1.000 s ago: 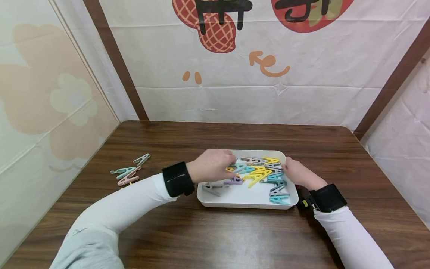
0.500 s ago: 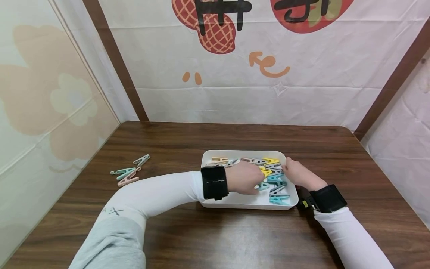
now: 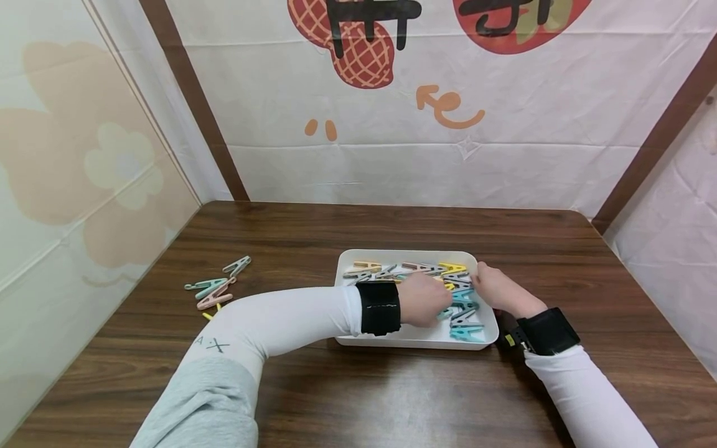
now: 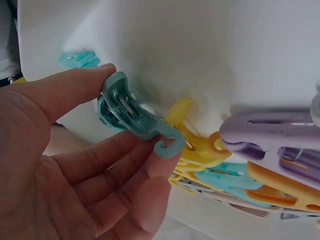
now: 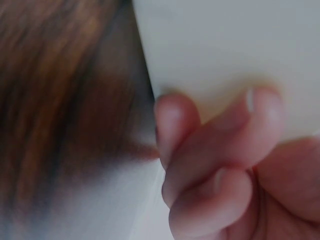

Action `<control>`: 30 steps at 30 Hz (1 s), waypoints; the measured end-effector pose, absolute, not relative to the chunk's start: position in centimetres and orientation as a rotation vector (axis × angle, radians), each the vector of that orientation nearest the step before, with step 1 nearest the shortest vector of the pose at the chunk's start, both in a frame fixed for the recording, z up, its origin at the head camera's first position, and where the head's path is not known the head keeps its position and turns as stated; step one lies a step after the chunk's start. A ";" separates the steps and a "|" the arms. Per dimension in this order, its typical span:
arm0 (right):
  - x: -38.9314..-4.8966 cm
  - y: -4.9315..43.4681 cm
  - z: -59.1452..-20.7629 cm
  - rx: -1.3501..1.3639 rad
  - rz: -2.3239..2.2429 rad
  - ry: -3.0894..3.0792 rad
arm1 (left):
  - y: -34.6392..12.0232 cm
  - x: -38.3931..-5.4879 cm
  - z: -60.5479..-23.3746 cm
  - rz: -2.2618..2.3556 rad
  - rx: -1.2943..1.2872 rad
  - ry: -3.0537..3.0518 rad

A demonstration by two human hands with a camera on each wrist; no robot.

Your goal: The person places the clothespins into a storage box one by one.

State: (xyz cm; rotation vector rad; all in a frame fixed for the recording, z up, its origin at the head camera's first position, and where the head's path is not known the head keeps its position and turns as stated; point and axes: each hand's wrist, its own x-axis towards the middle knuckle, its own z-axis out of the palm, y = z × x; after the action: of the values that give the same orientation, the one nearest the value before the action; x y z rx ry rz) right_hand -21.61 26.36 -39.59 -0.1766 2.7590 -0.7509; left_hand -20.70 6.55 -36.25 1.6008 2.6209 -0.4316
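Observation:
My left hand [image 3: 426, 300] is over the right half of a white tray [image 3: 386, 341]. In the left wrist view, its thumb and fingers pinch a dark teal clothespin [image 4: 132, 112] with a curled hook end. Close by lie a yellow clothespin [image 4: 197, 150] and a purple clothespin [image 4: 272, 132]. At the tray's right side my right hand [image 3: 504, 291] grips the rim, its fingers bent against the outer wall in the right wrist view. Along the tray's right end is a column of teal and grey clothespins, with a light teal clothespin [image 3: 466, 333] nearest me. My left hand hides part of the tray's middle.
On the table's left lie a pink clothespin [image 3: 214, 301], a teal clothespin [image 3: 207, 286] and a pale green clothespin [image 3: 237, 266]. A yellow clothespin [image 3: 210, 315] pokes out behind my left sleeve. Behind the wooden table [image 3: 358, 227] hangs a printed white cloth [image 3: 280, 174].
My left hand has moved rightward across the tray, from its left part to the right half, uncovering clothespins at the back left. My right hand has stayed at the rim.

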 end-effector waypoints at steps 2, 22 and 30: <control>-21.6 26.3 -39.6 -0.178 -0.746 2.761 | 6.6 -20.7 -36.3 -0.439 1.609 2.616; -21.5 26.3 -39.8 -0.183 -0.770 2.751 | 6.9 -20.6 -36.3 -0.370 1.622 2.647; -21.8 26.4 -40.0 -0.166 -0.750 2.766 | 2.5 -21.2 -33.7 -0.201 1.569 2.770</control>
State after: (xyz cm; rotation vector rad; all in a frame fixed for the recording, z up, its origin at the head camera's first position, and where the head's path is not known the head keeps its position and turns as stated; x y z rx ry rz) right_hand -21.84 26.38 -39.99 -0.1665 2.7665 -0.7500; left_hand -21.20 2.49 -33.66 1.5694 2.7705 -0.2014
